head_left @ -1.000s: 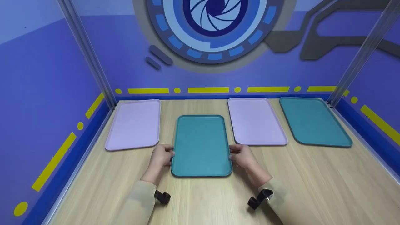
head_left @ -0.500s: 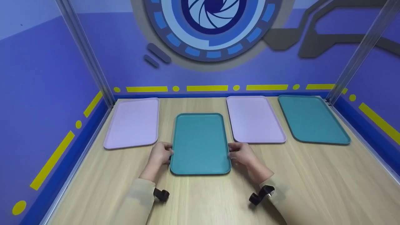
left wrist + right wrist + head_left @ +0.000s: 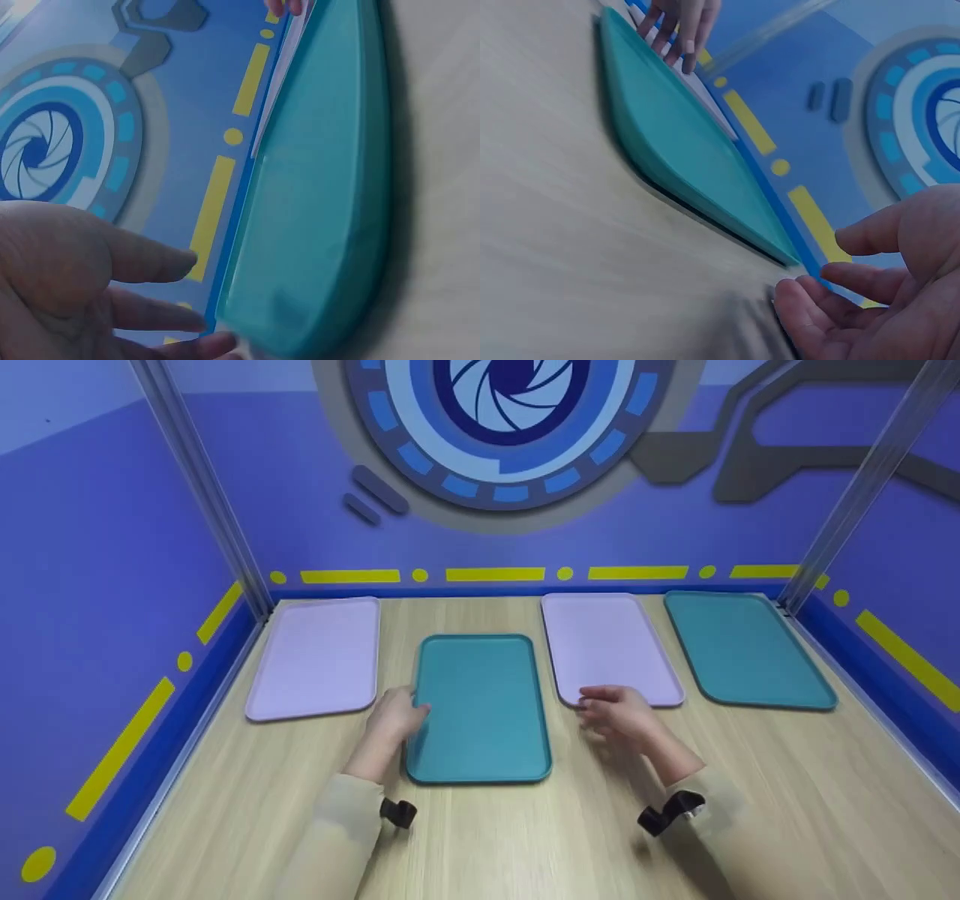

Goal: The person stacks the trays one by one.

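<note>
A teal rectangular tray [image 3: 481,712] lies flat on the table, nearest the person. My left hand [image 3: 394,716] is at its left edge, and the thumb overlaps the rim in the head view. In the left wrist view that hand's fingers [image 3: 150,309] are extended, with nothing between them and the thumb. Off the tray's right side hovers my right hand [image 3: 619,712], apart from it and in front of the near edge of a lilac tray [image 3: 611,645]. Its fingers are loosely bent and hold nothing in the right wrist view [image 3: 855,292].
Another lilac tray [image 3: 315,656] lies at the back left, and a second teal tray [image 3: 750,649] at the back right. Blue printed wall panels [image 3: 300,480] and metal corner posts [image 3: 202,487] bound the wooden table [image 3: 487,840] on its back and sides.
Both hands have let go of the near teal tray's sides. The right hand has moved right and away; the left has shifted slightly forward. The tray has stayed in place.
</note>
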Demonstrator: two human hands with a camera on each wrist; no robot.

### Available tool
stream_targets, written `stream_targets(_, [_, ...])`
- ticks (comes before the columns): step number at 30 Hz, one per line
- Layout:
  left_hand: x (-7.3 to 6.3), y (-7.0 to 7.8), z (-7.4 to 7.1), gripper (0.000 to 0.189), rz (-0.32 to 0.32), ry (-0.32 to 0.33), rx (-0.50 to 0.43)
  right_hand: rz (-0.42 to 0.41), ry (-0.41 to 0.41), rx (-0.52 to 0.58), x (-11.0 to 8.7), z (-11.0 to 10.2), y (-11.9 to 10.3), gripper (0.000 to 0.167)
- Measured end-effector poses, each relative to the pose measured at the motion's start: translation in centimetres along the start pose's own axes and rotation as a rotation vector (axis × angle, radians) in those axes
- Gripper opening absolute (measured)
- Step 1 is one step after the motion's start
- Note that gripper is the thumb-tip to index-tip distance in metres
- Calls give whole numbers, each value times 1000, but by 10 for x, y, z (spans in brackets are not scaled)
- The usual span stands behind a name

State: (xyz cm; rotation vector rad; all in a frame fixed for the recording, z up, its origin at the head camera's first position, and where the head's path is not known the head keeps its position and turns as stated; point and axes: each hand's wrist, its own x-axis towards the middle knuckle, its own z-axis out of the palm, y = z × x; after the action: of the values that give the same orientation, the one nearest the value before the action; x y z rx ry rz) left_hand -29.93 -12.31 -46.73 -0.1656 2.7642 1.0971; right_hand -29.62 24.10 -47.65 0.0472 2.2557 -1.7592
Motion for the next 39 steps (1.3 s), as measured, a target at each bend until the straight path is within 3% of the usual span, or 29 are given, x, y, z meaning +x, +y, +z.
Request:
stream_targets(5, [8,29,16,51,122,74,-134,-13,53,-81,1,-33,-7,53])
stream_targets(10, [18,62,37,46,208,2,-306,18,108,-116,8,-63,-11,57])
stream_targets(13, [23,83,52,44,174,-80,-444,27,149,-118,12,-78,-12,58])
stream_targets(17, [29,109,75,42,77,-170,-624,36,210,-128,19,-94,-12,57])
stream_targets(21, [37,131,96,44,0,-232,-749,47,270,-206,30,-104,-10,58])
stream_targets(26, [44,147,115,50,-50,-251,-744,82,264,-293,39,-113,-7,64])
stream_targets(32, [50,153,127,54,-115,-282,-768,198,225,-295,45,-118,-3,76])
stream_targets(36, [50,154,130,60,-132,-327,-807,213,255,-258,47,-119,-1,75])
stream_targets(39, [49,157,130,59,-128,-334,-806,215,263,-154,44,-121,0,68])
